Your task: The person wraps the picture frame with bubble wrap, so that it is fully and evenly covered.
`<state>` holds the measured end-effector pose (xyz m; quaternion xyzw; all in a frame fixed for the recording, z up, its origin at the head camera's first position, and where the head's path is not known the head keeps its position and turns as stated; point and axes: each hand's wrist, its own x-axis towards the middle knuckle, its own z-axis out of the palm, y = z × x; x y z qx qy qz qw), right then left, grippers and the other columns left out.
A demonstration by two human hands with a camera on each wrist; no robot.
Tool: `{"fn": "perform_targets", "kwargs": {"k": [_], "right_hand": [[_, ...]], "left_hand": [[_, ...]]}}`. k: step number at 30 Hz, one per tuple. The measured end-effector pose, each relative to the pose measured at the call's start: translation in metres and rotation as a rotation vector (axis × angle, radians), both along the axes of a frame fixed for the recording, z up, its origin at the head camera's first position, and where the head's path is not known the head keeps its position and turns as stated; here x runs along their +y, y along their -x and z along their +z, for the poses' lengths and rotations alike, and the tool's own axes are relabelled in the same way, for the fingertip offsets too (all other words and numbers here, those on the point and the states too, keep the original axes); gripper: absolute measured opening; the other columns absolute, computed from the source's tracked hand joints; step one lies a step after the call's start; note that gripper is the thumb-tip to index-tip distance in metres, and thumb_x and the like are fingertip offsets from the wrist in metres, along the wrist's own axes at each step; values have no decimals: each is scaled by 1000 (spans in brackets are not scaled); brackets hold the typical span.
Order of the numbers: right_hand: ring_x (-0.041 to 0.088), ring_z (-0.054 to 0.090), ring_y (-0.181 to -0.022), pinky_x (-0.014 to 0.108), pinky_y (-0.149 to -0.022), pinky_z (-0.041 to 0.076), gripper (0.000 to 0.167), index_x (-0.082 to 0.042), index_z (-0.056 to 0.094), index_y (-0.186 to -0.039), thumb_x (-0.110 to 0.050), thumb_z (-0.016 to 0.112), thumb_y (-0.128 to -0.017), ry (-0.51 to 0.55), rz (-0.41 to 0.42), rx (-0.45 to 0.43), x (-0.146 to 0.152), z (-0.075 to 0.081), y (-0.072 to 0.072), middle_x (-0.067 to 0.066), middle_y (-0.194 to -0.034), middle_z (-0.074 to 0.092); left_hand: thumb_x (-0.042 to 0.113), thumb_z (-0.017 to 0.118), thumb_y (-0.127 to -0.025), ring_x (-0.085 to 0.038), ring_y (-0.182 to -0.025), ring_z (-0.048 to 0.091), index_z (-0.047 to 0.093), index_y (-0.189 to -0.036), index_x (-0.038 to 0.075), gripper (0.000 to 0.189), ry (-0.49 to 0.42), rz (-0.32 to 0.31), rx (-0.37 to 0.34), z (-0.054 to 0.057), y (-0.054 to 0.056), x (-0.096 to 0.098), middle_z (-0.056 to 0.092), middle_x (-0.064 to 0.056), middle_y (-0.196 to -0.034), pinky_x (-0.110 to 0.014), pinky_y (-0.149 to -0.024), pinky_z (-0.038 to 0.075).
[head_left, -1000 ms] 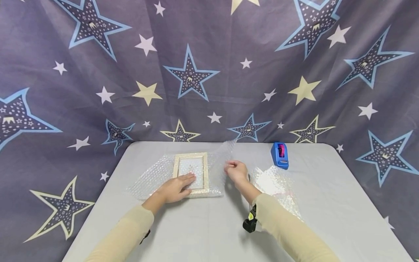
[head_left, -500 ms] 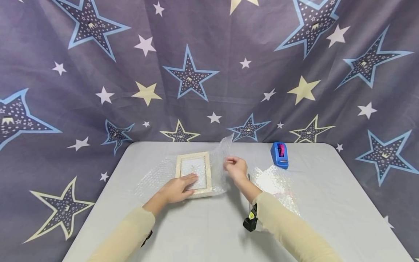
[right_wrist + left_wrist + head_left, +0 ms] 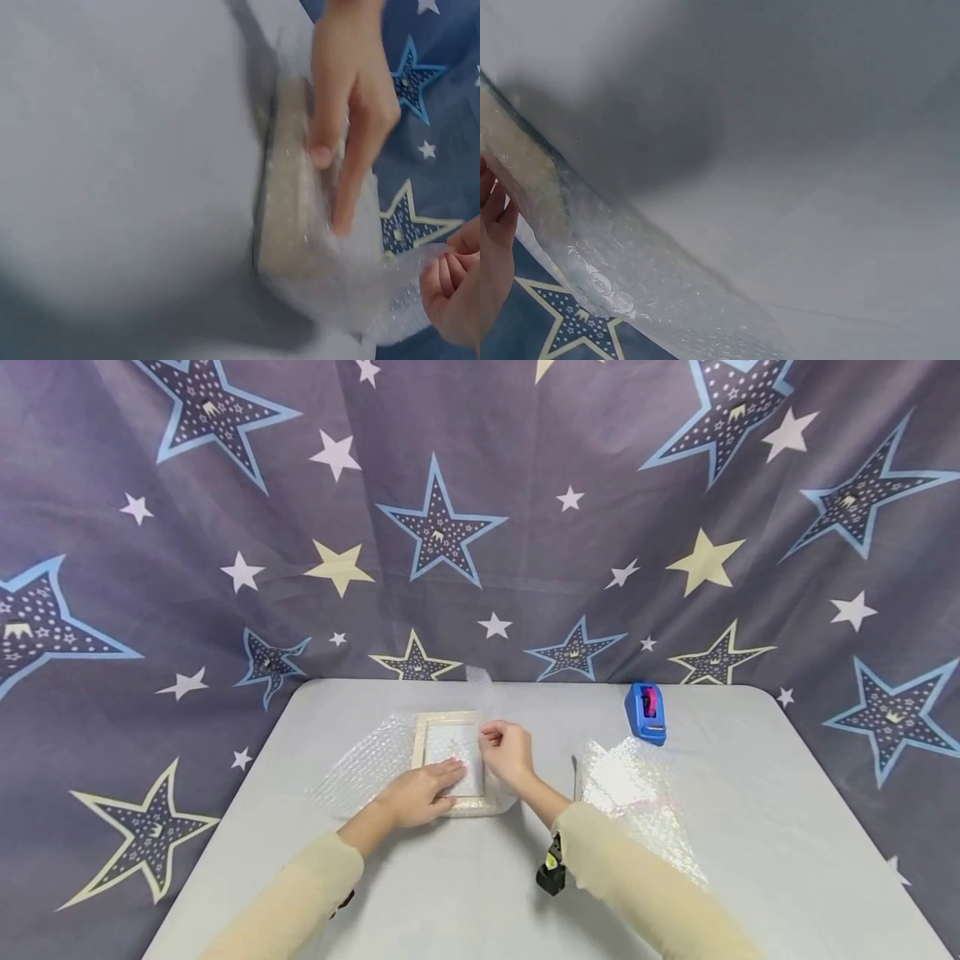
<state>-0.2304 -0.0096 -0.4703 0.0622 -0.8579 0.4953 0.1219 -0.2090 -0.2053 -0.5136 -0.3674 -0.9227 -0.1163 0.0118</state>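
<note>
A cream picture frame (image 3: 418,745) lies face up on a sheet of bubble wrap (image 3: 363,767), whose left part spreads flat beside it. My left hand (image 3: 418,793) rests on the frame's lower half, fingers stretched over the picture. At the frame's right side, my right hand (image 3: 508,753) pinches the right flap of the wrap, drawn up over that edge. In the right wrist view the flap (image 3: 397,296) stretches from the frame to the pinching right fingers (image 3: 439,289). The left wrist view shows the wrapped frame edge (image 3: 525,161) at its left.
A blue tape dispenser (image 3: 647,714) with a pink core stands toward the back right of the white table (image 3: 765,843). More shiny bubble wrap (image 3: 637,797) lies right of my right forearm. Behind the table hangs a star-patterned cloth (image 3: 525,568).
My right hand has moved left, bringing the wrap's right flap over the frame's right edge. The frame has shifted slightly right, with my left hand still on it.
</note>
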Motion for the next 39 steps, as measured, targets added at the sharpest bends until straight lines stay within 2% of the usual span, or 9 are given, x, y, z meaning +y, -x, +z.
{"fn": "perform_targets", "kwargs": {"k": [6, 10, 17, 21, 25, 29, 31, 35, 39], "right_hand": [[18, 65, -66, 20, -59, 54, 12, 2, 73, -87, 2, 64, -80, -118, 83, 34, -26, -13, -1, 12, -76, 72], [20, 66, -69, 24, -62, 56, 10, 3, 73, -85, 3, 65, -79, -206, 94, 37, -36, -19, 1, 12, -76, 71], [26, 70, -84, 33, -75, 59, 8, 0, 73, -86, -2, 66, -83, -333, 108, -57, -40, -20, 8, 13, -87, 74], [25, 70, -82, 31, -73, 59, 10, -1, 74, -82, -8, 67, -84, -395, 150, -85, -38, -19, 9, 11, -84, 75], [21, 69, -72, 26, -62, 56, 18, -3, 75, -82, -14, 63, -90, -437, 239, -137, -36, -20, 8, 9, -78, 75], [25, 70, -84, 30, -71, 60, 20, 0, 75, -90, -9, 57, -93, -497, 312, -167, -34, -18, 8, 12, -88, 75], [27, 69, -94, 32, -81, 59, 20, 1, 74, -96, -8, 57, -93, -558, 331, -150, -33, -17, 9, 14, -95, 74], [26, 66, -92, 31, -82, 57, 21, 1, 73, -103, -4, 58, -90, -618, 388, -117, -28, -13, 10, 15, -98, 71], [18, 60, -74, 21, -63, 51, 27, 2, 71, -108, 3, 60, -83, -538, 494, -178, -17, -7, 8, 15, -91, 72]], "left_hand": [[31, 51, -95, -28, -136, 47, 50, -137, 1, 52, 41, 16, -15, 2, -1, 1, 50, -14, -145, -41, -113, 41], [30, 50, -96, -31, -135, 48, 50, -136, -2, 51, 42, 23, -6, 2, -1, 1, 49, -17, -144, -41, -113, 41], [28, 49, -95, -33, -135, 47, 51, -135, -3, 51, 31, 21, 16, 3, 2, 3, 49, -19, -144, -41, -114, 40], [28, 51, -95, -31, -127, 54, 57, -128, -2, 45, 25, 8, 25, 2, 1, 2, 55, -18, -138, -41, -107, 47], [32, 60, -91, -27, -115, 63, 62, -122, 3, 42, 10, 8, 106, 0, -4, -1, 63, -13, -128, -39, -96, 54], [40, 71, -82, -26, -110, 66, 63, -119, 4, 52, -37, 75, 221, 3, -4, -2, 68, -11, -120, -38, -95, 55], [44, 74, -78, -27, -112, 65, 61, -119, 2, 60, -58, 119, 251, 5, -2, -1, 68, -13, -118, -39, -98, 54], [45, 73, -79, -36, -121, 58, 58, -124, -5, 70, -38, 169, 183, 8, 2, 0, 61, -22, -127, -46, -105, 48], [48, 67, -84, -37, -127, 54, 56, -128, -3, 69, 15, 183, 53, 8, 3, -1, 56, -23, -135, -48, -108, 45]]}}
